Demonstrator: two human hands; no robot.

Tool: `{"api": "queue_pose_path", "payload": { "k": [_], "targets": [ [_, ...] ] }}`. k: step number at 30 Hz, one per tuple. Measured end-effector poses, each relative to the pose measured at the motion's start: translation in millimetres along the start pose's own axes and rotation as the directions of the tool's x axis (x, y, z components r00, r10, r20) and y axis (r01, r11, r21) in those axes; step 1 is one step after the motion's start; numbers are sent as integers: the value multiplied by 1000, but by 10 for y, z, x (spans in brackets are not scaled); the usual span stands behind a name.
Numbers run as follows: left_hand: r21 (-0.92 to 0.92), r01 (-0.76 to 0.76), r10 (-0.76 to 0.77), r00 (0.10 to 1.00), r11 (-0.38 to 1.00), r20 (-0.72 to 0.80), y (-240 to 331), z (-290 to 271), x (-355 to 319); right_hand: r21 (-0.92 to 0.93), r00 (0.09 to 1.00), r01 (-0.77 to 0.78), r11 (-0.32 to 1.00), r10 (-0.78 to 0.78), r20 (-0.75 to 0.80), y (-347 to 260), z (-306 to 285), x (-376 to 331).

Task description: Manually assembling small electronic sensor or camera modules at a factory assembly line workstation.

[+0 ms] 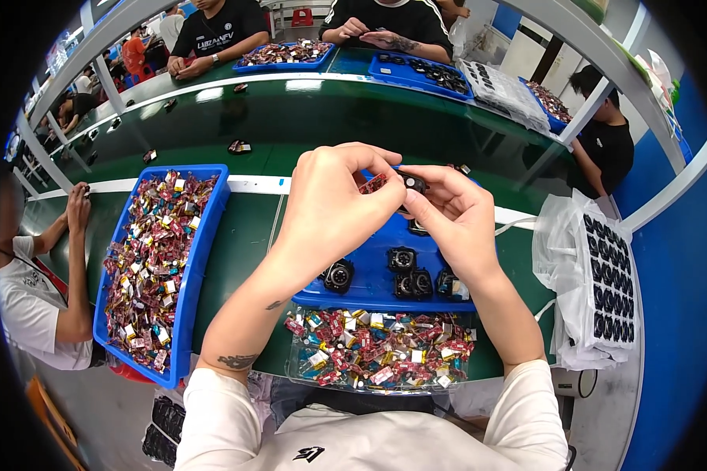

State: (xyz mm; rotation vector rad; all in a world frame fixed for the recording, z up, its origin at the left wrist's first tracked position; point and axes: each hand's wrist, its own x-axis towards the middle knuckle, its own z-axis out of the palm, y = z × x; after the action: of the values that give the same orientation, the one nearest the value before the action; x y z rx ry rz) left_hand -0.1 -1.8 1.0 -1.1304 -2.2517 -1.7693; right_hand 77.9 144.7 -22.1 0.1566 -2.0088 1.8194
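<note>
Above the blue tray [361, 301], my two hands meet around a small black watch case [412, 183]. My right hand [459, 216] grips the case between thumb and fingers. A small red circuit board [374, 184] is pinched by my left hand [330, 188], right beside the case; whether the two parts join is hidden by my fingers. On the tray below lie several loose black watch cases [401, 257], one of them [338, 276] under my left wrist. Nearest my body, a clear tray holds a heap of red circuit boards with white, blue and yellow parts [385, 345].
A long blue bin [199, 275] full of similar boards stands left. On the right, a white foam tray [614, 228] holds rows of black cases in plastic wrap. Scattered parts lie on the green conveyor [314, 118] beyond a metal rail. Several people sit around the line.
</note>
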Motion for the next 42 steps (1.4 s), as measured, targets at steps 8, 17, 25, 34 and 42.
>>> {"api": "queue_pose_path", "payload": {
  "k": [8, 17, 25, 34, 42],
  "targets": [
    [-18, -8, 8, 1000, 1000, -5, 1, 52, -20, 12, 994, 89, 996, -88, -64, 42, 4, -14],
    [-172, -76, 75, 997, 982, -10, 17, 43, -25, 14, 982, 88, 996, -84, -171, -1, -154, 62],
    [-200, 43, -22, 994, 979, 108, 36, 25, -20, 17, 969, 174, 985, -168, -183, 42, -153, 57],
    [-236, 82, -77, 997, 968, 30, 11, 103, -30, -48, 970, 159, 986, -165, -178, -59, -89, -7],
    [-191, -36, 58, 992, 981, 115, -103, 64, 89, -5, 986, 167, 986, -167, -5, -94, -224, 78]
  ]
}}
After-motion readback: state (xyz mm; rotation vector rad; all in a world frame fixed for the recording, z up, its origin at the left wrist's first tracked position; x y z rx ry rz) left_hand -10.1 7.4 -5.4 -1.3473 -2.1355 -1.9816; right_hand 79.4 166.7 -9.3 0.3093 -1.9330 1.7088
